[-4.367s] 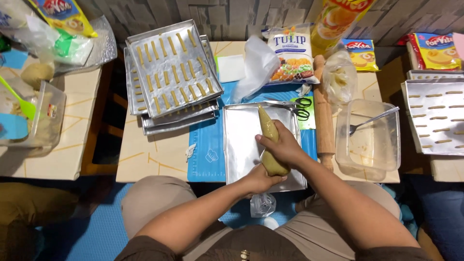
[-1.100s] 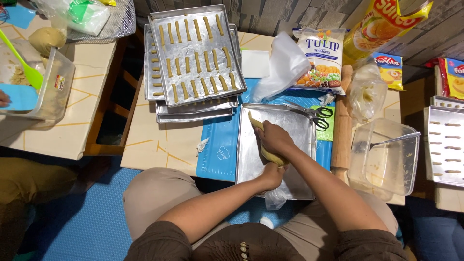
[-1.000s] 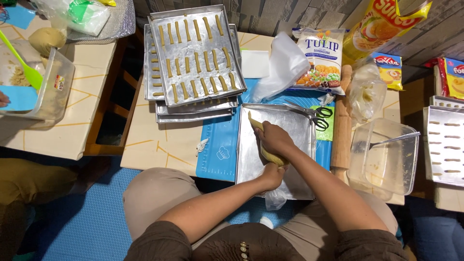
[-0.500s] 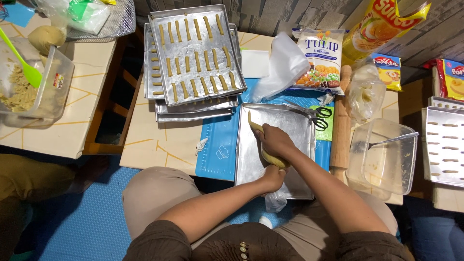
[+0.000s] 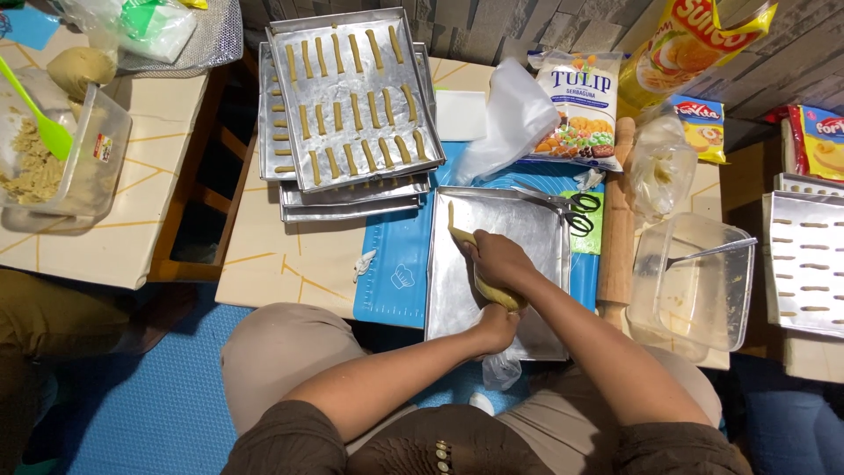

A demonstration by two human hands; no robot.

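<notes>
Head view: a soft, clear plastic piping bag, bulging with smooth tan dough, lies over a shiny, square metal tray on a blue mat. The right hand is clenched round the bag's fat middle; the left hand pinches its twisted tail at the tray's near edge. The tip touches the tray's far left corner, where one thin strip of dough lies.

Against half a second ago, hands and bag sit in the same spot; the green spatula in the left tub has leaned a little.

Counted: three stacked trays to the left, the top one bearing rows of short dough sticks; one more part-filled tray at the right. Two clear plastic tubs, the right one holding a fork. One wooden rolling pin, one pair of scissors, four glossy packets along the wall.
</notes>
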